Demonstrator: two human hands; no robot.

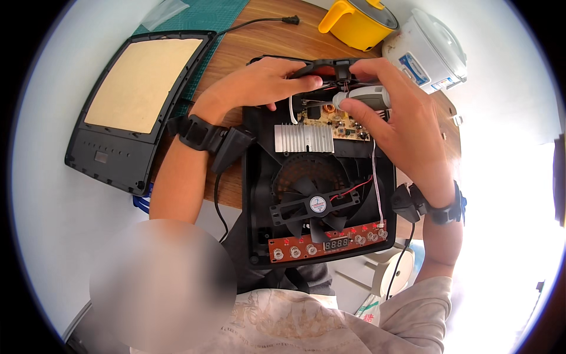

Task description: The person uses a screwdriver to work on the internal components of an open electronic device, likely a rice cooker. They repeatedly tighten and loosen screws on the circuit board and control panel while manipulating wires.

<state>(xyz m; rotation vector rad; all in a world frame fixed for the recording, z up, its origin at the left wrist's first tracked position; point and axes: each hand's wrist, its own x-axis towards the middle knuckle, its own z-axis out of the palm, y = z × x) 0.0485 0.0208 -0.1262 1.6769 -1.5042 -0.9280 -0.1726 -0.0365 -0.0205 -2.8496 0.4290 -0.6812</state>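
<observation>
An opened induction cooker base point(250, 203) lies before me. At its far end my left hand point(265, 81) is closed on the left side of a black curved part point(321, 68), which stands tilted up. My right hand point(410, 112) grips a grey-and-white screwdriver point(368, 95), its shaft pointing left over the circuit board point(342, 124). The right forefinger reaches to the black curved part. A silver heat sink point(303, 138) sits nearer me, then a black fan point(306, 203) and a reddish-brown control board point(289, 251). The screwdriver's tip is hard to make out.
The black cooker top point(118, 159), underside up, leans at the left by a green cutting mat point(221, 15). A black plug point(290, 20) lies on the wooden table point(268, 38). A yellow pot point(354, 26) and a white rice cooker point(427, 50) stand at the back right.
</observation>
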